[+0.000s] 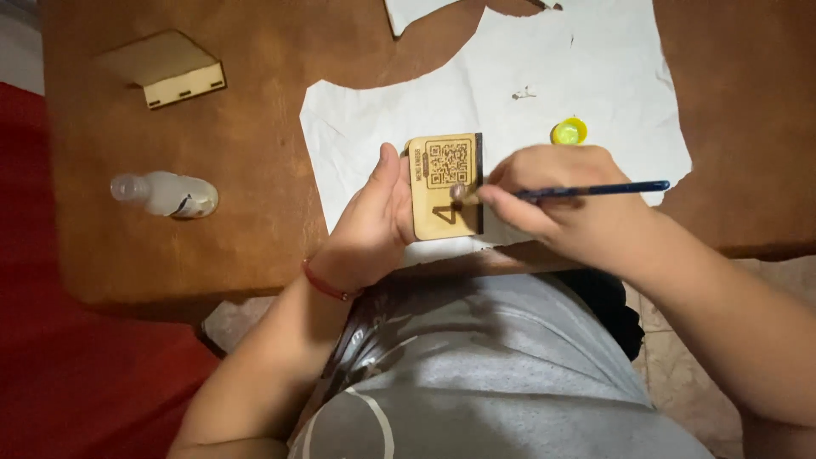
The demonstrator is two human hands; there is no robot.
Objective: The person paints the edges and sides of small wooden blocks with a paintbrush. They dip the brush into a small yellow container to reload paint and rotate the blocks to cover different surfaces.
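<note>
Plaque (444, 189), small, light wood w/ a dark engraved square code and a big numeral, sits over the near edge of the table (238, 170). Its long axis runs away from the person toward the far side; the numeral is at the near end, the code at the far end. One long edge on the right looks dark.

Left hand (370, 221) holds the plaque from the left, thumb up along its left edge, other fingers hidden behind it, so clamped on the plaque. Red cord bracelet (325, 283) at that wrist.

Right hand (557, 200) comes in from the right, fingers pinched together round a thin blue paintbrush (586, 190). Brush lies approx. horizontal, handle end pointing right, tip touching the plaque's face near the middle.

Small yellow pot (569, 132), open, yellow-green stuff inside, stands just beyond the right hand on a torn sheet of white paper (544, 76).

Clear plastic bottle (166, 194) lies on its side at left, well apart; contents can't tell. Wooden box piece (166, 70) w/ notched edge sits at far left.

Table is brown wood. Red floor covering (68, 357) at left, tile at right. Person wears a grey shirt (493, 365).
</note>
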